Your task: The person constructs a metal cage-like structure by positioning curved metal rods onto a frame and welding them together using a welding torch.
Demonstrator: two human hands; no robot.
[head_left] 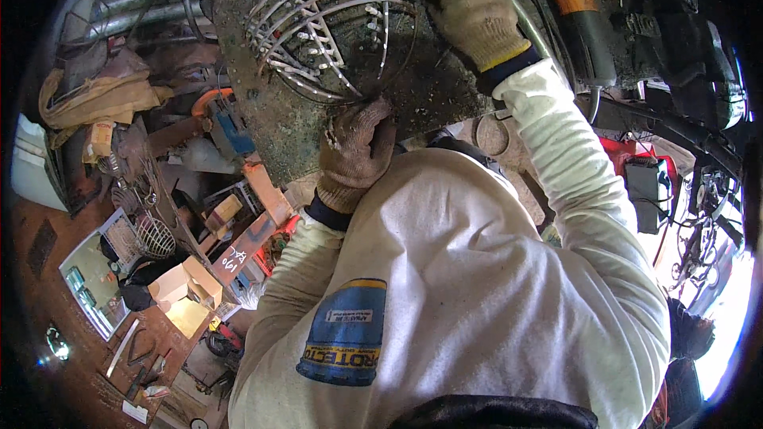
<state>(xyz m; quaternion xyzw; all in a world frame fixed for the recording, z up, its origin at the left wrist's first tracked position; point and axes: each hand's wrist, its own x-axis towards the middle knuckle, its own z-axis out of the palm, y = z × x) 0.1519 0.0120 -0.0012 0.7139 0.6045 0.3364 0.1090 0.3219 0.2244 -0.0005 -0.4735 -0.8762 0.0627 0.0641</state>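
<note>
A domed wire guard (322,20) of curved metal rods lies on a dark, stained work table (266,123). At its near rim is my left hand (358,143), in a brown knit glove, with fingers and thumb closed on the wire. My right hand (473,20), gloved in the same knit, is palm down on the table just right of the guard. Its fingers curl under, and whatever they hold is hidden. Right beside it lies a metal tool with a tubular handle (517,4), running past my wrist.
An orange and black power tool (572,12) lies at the right with cables nearby. Left of the table are a brown cloth (99,99), an open cardboard box (187,290) and another wire guard (156,237). Bicycles (703,230) stand by the bright right side.
</note>
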